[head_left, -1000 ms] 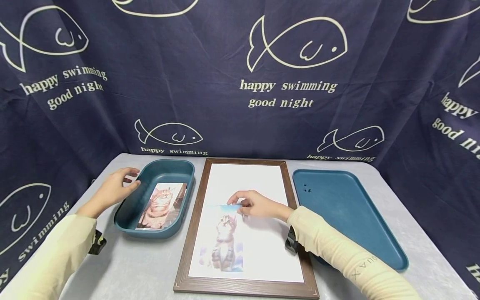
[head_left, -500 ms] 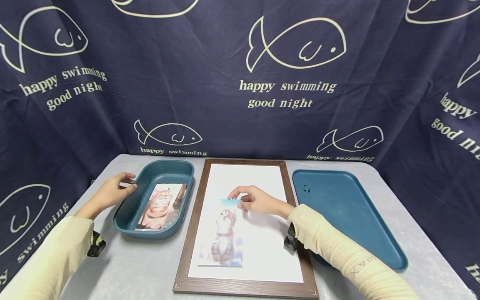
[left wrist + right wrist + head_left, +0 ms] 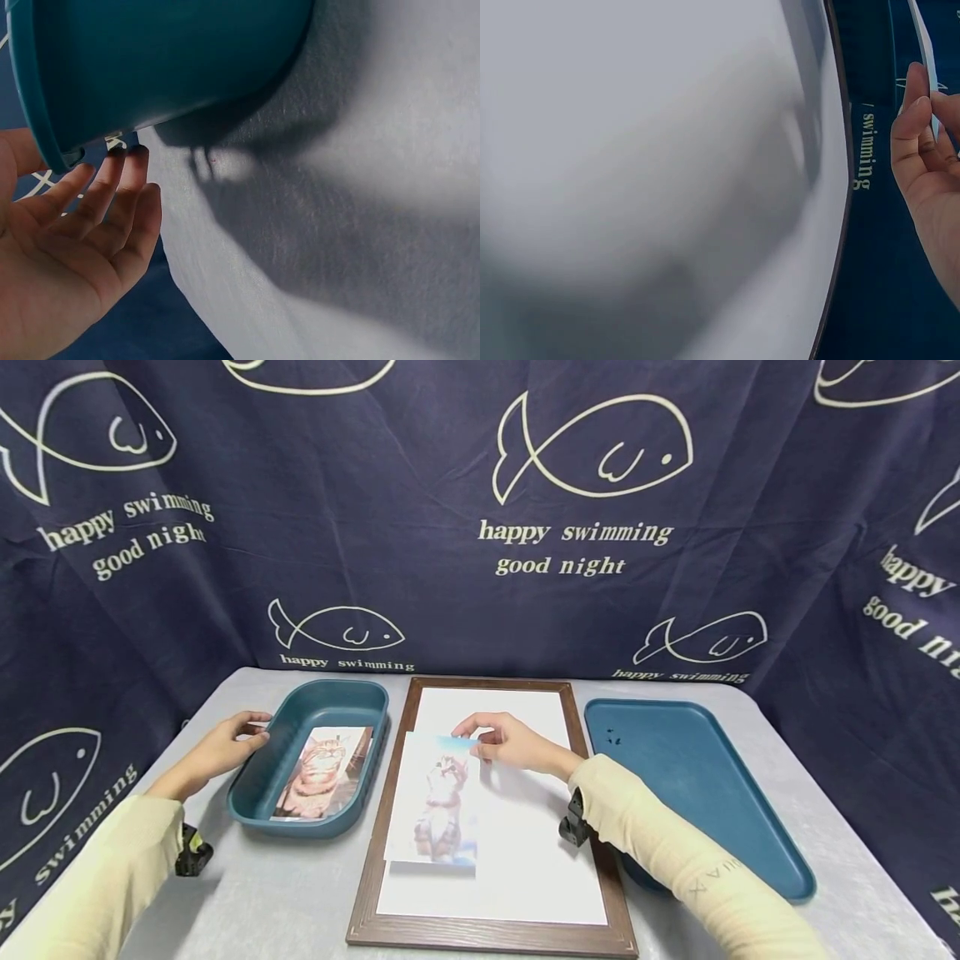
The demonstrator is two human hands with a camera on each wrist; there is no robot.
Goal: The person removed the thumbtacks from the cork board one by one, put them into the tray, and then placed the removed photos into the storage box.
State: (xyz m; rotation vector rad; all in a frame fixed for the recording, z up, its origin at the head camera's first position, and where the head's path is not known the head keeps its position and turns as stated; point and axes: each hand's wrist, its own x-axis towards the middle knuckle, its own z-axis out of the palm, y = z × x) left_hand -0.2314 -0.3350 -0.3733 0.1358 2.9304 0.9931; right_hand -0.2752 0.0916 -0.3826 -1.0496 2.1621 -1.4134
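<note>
In the head view my right hand [image 3: 513, 742] pinches the top right corner of a kitten picture card [image 3: 438, 806], raised over the white board [image 3: 540, 860] with a shadow below it. From the side, the right wrist view shows the thin card [image 3: 926, 45] between thumb and fingers. My left hand [image 3: 225, 747] is at the left rim of a deep teal bin [image 3: 311, 831], fingers loosely extended. The left wrist view has those fingers [image 3: 124, 195] outside the bin wall, the thumb partly hidden behind the rim. Orange cat picture cards [image 3: 318, 777] lie in the bin.
A brown frame [image 3: 491, 935] borders the white board at the table's middle. To the right lies a flat teal tray [image 3: 697, 793] with small dark marks near its far left corner. A dark fish-print curtain [image 3: 450, 527] stands behind the grey table [image 3: 225, 893].
The kitten card has risen off the board and moved up and slightly left with my right hand. My left hand has slid slightly down and left along the bin's rim.
</note>
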